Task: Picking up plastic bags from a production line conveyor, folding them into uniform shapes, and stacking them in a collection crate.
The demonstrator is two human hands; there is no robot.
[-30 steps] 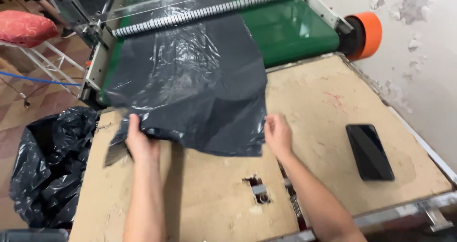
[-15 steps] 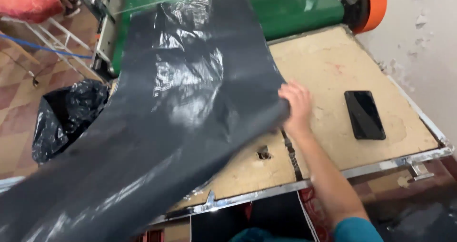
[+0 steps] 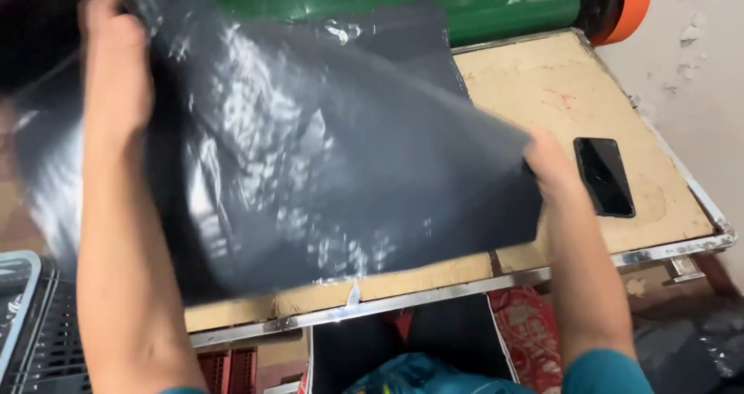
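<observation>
A black plastic bag (image 3: pixel 310 169) is held spread above the table's (image 3: pixel 542 84) front edge. The left hand (image 3: pixel 112 61) is closed on its upper left corner; the right hand (image 3: pixel 552 161) is pinched on its right edge. The film is judged light, limp and slippery, best gripped at corners. A dark phone (image 3: pixel 604 175) lies near the table's right edge.

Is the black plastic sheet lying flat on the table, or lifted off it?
Lifted. The black plastic sheet hangs spread between the raised left hand and the right hand, above the wooden table.
</observation>
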